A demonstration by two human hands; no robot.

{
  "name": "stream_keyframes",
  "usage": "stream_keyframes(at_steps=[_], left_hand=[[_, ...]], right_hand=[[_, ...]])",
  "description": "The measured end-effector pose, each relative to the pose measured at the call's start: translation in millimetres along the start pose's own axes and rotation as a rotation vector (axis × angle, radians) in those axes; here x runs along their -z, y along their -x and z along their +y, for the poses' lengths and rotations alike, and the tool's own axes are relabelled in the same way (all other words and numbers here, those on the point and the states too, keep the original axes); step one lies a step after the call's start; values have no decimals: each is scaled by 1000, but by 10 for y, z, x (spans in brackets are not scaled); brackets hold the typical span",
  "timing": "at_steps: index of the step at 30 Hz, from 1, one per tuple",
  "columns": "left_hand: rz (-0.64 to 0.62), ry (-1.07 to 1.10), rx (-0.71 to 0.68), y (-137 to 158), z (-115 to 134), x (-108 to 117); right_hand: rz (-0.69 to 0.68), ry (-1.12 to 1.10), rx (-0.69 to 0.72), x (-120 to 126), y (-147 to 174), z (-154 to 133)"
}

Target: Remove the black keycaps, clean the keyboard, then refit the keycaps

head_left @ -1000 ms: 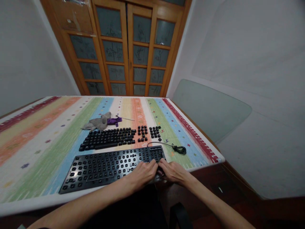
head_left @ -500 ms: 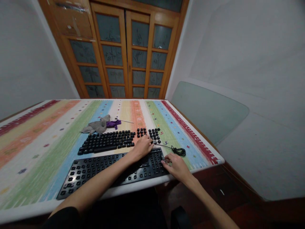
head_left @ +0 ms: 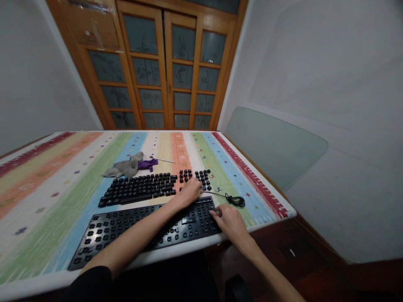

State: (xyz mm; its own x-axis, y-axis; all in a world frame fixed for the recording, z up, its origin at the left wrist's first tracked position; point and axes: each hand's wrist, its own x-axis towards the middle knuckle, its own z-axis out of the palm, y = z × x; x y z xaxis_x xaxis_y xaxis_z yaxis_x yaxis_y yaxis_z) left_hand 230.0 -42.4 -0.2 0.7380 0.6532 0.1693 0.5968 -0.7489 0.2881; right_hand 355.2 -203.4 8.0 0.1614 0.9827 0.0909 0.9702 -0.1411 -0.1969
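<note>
My left hand is bent over the right-hand group of loose black keycaps. Its fingers are closed at a keycap, though the fingertips are partly covered. Close to me lies a black keyboard stripped of most caps, its bare key stems showing; my left forearm crosses over it. Above the keyboard's right end, my right hand is closed around a small dark tool, whose exact kind is too small to tell. A larger block of keycaps lies in rows behind the keyboard.
A coiled black cable lies beyond my right hand. Behind the keycaps are a grey cloth and a purple piece with a thin rod. All rest on a striped tablecloth; the table's front edge runs just below the keyboard.
My right hand has moved slightly left and up over the keyboard, and the small tool shows more clearly. The left hand stays at the keycaps with a slight shift. The view has shifted a little.
</note>
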Motion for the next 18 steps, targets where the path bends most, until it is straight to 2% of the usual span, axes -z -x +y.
stream_keyframes(at_steps=[3,13,18], left_hand=[[-11,12,-1,-10,-17,-4],[16,60,-18,-9,-60,-14],[134,100,-58,128,-104,89]], right_hand=[[-27,54,-31,22,-1,-61],[37,173,-32,-130,-27,-181],[79,98,-36,-111,-40,-83]])
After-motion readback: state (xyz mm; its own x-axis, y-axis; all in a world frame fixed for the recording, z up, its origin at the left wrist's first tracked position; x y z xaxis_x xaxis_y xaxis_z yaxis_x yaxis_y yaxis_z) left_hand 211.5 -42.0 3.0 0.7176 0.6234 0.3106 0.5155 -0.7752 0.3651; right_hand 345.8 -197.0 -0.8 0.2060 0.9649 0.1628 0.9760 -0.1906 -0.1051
